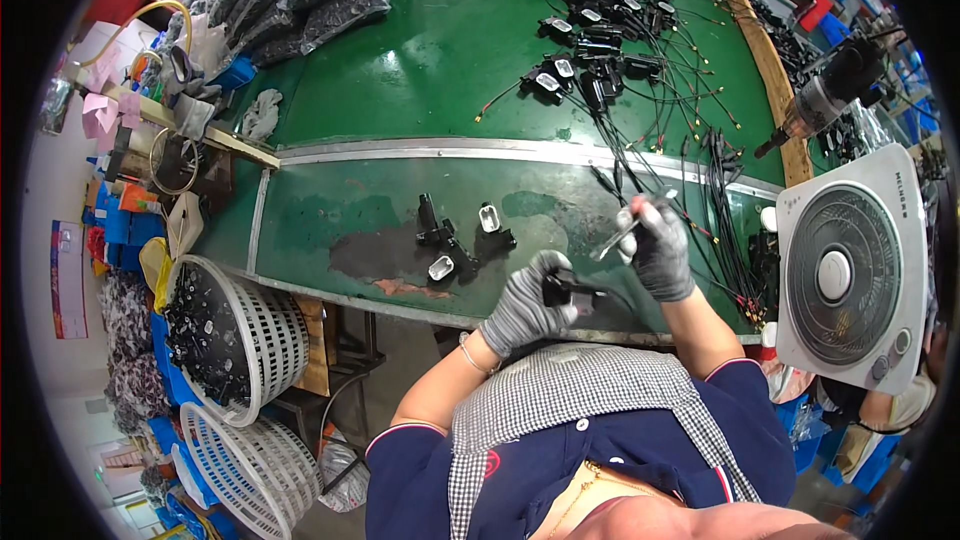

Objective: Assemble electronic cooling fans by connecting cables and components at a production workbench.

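Observation:
Both hands wear grey striped gloves. My left hand (530, 306) is closed around a black plastic housing (556, 286) above the bench's near edge, and a dark cable seems to run from it to the right. To its right, my right hand (660, 252), raised over the bench, grips a slim silvery metal tool (607, 244) whose tip points down and left toward the housing. Whether it is a pair of tweezers I cannot tell. On the green bench beyond my left hand lie several similar black housings (432, 230) with pale oval windows.
A pile of black housings with cables (600, 30) covers the far right of the bench. Loose black cables (722, 210) hang by a box fan (840, 275) on the right, below a power driver (830, 90). White baskets (285, 330) stand left; plastic bags (340, 0) lie far left.

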The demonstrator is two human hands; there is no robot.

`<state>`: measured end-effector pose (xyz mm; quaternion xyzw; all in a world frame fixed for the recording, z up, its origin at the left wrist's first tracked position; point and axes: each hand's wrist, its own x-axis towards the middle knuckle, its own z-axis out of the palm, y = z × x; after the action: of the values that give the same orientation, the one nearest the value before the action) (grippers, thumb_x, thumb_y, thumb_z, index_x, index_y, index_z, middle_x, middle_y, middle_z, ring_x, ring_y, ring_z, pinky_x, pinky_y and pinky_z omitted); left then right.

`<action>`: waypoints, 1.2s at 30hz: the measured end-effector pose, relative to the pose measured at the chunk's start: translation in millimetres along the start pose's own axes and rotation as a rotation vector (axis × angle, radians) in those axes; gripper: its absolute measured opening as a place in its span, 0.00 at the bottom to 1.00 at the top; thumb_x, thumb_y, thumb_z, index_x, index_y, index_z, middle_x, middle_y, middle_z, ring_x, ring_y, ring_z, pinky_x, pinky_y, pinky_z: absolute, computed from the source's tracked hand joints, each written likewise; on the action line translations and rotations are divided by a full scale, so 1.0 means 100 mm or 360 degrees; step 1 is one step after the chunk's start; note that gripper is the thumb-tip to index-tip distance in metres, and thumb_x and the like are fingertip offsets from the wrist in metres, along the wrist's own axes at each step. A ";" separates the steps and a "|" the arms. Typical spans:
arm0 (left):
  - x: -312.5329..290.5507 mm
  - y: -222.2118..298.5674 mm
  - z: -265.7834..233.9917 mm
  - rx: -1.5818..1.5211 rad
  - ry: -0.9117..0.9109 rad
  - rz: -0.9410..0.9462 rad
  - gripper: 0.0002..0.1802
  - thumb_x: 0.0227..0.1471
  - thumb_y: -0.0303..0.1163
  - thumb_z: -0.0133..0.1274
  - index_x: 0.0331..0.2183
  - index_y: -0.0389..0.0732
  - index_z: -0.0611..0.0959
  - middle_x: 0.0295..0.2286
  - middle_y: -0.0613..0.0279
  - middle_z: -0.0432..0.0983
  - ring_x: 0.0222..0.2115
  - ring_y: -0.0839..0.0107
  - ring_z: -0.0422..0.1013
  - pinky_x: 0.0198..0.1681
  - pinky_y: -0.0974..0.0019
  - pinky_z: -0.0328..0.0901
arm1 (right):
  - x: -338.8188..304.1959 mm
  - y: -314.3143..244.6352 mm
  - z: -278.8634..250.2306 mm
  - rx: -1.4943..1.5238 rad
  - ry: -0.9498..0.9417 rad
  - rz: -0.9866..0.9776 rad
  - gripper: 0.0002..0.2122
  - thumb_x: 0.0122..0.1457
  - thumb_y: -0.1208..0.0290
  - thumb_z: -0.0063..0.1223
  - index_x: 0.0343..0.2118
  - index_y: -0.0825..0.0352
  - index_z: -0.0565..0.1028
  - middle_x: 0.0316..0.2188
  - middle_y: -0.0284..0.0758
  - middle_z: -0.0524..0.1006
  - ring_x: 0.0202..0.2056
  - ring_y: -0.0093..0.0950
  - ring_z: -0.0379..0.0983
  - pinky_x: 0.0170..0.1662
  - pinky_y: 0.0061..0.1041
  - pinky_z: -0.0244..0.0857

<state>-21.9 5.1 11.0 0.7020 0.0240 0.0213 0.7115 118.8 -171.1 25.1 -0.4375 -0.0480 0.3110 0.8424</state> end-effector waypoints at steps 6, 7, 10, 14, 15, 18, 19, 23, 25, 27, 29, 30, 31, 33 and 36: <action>0.10 -0.12 -0.01 0.0152 0.0188 -0.0192 0.28 0.38 0.33 0.68 0.40 0.40 0.71 0.29 0.63 0.76 0.30 0.75 0.73 0.35 0.69 0.69 | -0.22 -0.16 0.38 -0.1759 -0.1023 -0.0545 0.09 0.56 0.68 0.54 0.25 0.68 0.73 0.22 0.38 0.75 0.25 0.34 0.73 0.30 0.29 0.67; 0.10 -0.07 0.00 0.0183 0.0144 -0.0111 0.27 0.39 0.32 0.67 0.40 0.41 0.72 0.30 0.63 0.76 0.30 0.75 0.73 0.35 0.69 0.69 | -0.21 -0.12 0.38 -0.1774 -0.1014 -0.0693 0.08 0.56 0.69 0.52 0.25 0.68 0.73 0.22 0.35 0.74 0.24 0.30 0.73 0.28 0.29 0.67; 0.05 0.05 0.06 0.0025 -0.0061 0.0034 0.22 0.39 0.27 0.65 0.38 0.42 0.74 0.28 0.60 0.75 0.29 0.70 0.73 0.34 0.67 0.69 | -0.26 -0.07 0.36 -0.0581 -0.0181 0.0111 0.08 0.60 0.66 0.49 0.33 0.66 0.72 0.21 0.32 0.73 0.20 0.19 0.70 0.23 0.19 0.64; 0.07 0.04 0.04 0.0376 -0.0326 0.0819 0.24 0.33 0.22 0.63 0.37 0.43 0.76 0.35 0.56 0.72 0.35 0.55 0.70 0.38 0.60 0.68 | -0.04 0.06 0.10 0.0283 -0.0413 0.0888 0.10 0.59 0.63 0.50 0.33 0.66 0.72 0.18 0.31 0.71 0.13 0.20 0.61 0.13 0.20 0.54; 0.10 0.08 0.00 0.0558 -0.0236 0.0777 0.25 0.35 0.26 0.65 0.38 0.43 0.74 0.33 0.57 0.74 0.34 0.61 0.72 0.37 0.63 0.68 | 0.00 0.06 0.12 0.0394 -0.0234 0.0737 0.12 0.61 0.61 0.48 0.35 0.66 0.71 0.19 0.32 0.71 0.13 0.19 0.61 0.14 0.19 0.56; 0.07 0.03 0.03 0.0212 0.0181 -0.0007 0.31 0.39 0.37 0.68 0.42 0.42 0.69 0.29 0.62 0.76 0.28 0.76 0.73 0.34 0.70 0.69 | -0.08 -0.13 0.19 -0.0676 -0.0130 -0.0245 0.12 0.63 0.61 0.45 0.38 0.66 0.69 0.27 0.35 0.74 0.18 0.21 0.68 0.21 0.20 0.64; 0.07 0.00 0.00 0.0188 0.0241 -0.0146 0.31 0.38 0.38 0.68 0.42 0.42 0.70 0.29 0.63 0.76 0.29 0.75 0.73 0.34 0.69 0.69 | -0.17 -0.07 0.21 -0.0676 -0.0427 -0.0379 0.11 0.62 0.62 0.48 0.39 0.65 0.69 0.28 0.35 0.75 0.21 0.23 0.70 0.25 0.21 0.66; 0.09 0.04 0.00 0.0290 0.0054 -0.0189 0.28 0.40 0.35 0.68 0.41 0.41 0.71 0.32 0.65 0.75 0.33 0.75 0.71 0.37 0.69 0.68 | -0.19 -0.02 0.34 -0.1485 -0.0836 -0.0714 0.07 0.61 0.67 0.48 0.31 0.66 0.71 0.21 0.32 0.74 0.20 0.21 0.70 0.25 0.20 0.65; 0.10 0.06 -0.03 0.0249 -0.0149 0.0091 0.24 0.42 0.31 0.66 0.40 0.41 0.73 0.35 0.64 0.74 0.34 0.74 0.70 0.38 0.69 0.68 | -0.26 0.01 0.43 -0.0601 -0.0335 -0.0269 0.09 0.61 0.65 0.48 0.30 0.67 0.71 0.19 0.32 0.73 0.19 0.21 0.69 0.23 0.20 0.64; 0.09 0.06 -0.07 0.0323 -0.0462 0.0595 0.21 0.43 0.27 0.64 0.40 0.42 0.73 0.37 0.62 0.74 0.35 0.71 0.72 0.38 0.68 0.68 | -0.13 -0.16 0.31 -0.0779 -0.0448 0.0054 0.13 0.61 0.61 0.46 0.33 0.67 0.72 0.16 0.31 0.70 0.14 0.20 0.63 0.16 0.18 0.56; 0.13 0.14 0.03 0.0217 -0.0434 0.0684 0.21 0.40 0.22 0.63 0.39 0.42 0.74 0.38 0.58 0.73 0.36 0.64 0.72 0.39 0.66 0.69 | 0.00 0.02 0.12 0.0342 -0.0556 0.1068 0.11 0.60 0.62 0.49 0.33 0.66 0.72 0.15 0.31 0.68 0.13 0.19 0.60 0.15 0.17 0.54; 0.13 0.18 0.07 0.0167 -0.0407 0.0723 0.21 0.39 0.20 0.62 0.38 0.42 0.74 0.39 0.56 0.73 0.37 0.61 0.73 0.40 0.65 0.69 | 0.00 -0.03 0.16 0.0252 -0.0384 0.1021 0.09 0.60 0.64 0.49 0.32 0.65 0.72 0.14 0.30 0.66 0.11 0.20 0.57 0.14 0.18 0.52; 0.15 0.10 0.04 0.0423 -0.0301 0.0917 0.21 0.39 0.21 0.63 0.38 0.41 0.74 0.38 0.56 0.74 0.37 0.60 0.73 0.41 0.65 0.69 | 0.02 -0.04 0.12 0.0283 -0.0366 0.0752 0.09 0.61 0.64 0.48 0.33 0.65 0.71 0.17 0.31 0.69 0.13 0.19 0.61 0.14 0.17 0.55; 0.06 0.03 0.04 0.0127 -0.0114 -0.0048 0.25 0.39 0.30 0.68 0.38 0.41 0.73 0.32 0.64 0.75 0.35 0.73 0.71 0.38 0.68 0.68 | 0.00 -0.16 0.22 -0.0222 -0.0072 -0.0045 0.09 0.63 0.64 0.46 0.34 0.65 0.71 0.21 0.33 0.73 0.15 0.18 0.65 0.17 0.16 0.59; 0.09 0.03 0.09 -0.0003 0.0181 -0.0036 0.28 0.38 0.32 0.68 0.41 0.42 0.71 0.31 0.63 0.76 0.30 0.77 0.72 0.36 0.69 0.69 | -0.17 -0.11 0.33 -0.0871 -0.0557 -0.0628 0.06 0.61 0.69 0.49 0.30 0.65 0.69 0.23 0.34 0.74 0.19 0.23 0.70 0.23 0.21 0.66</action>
<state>-12.2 -2.9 13.9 0.6986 0.0723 0.0532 0.7099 98.6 -161.6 57.1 -0.5689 -0.3557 0.1883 0.7172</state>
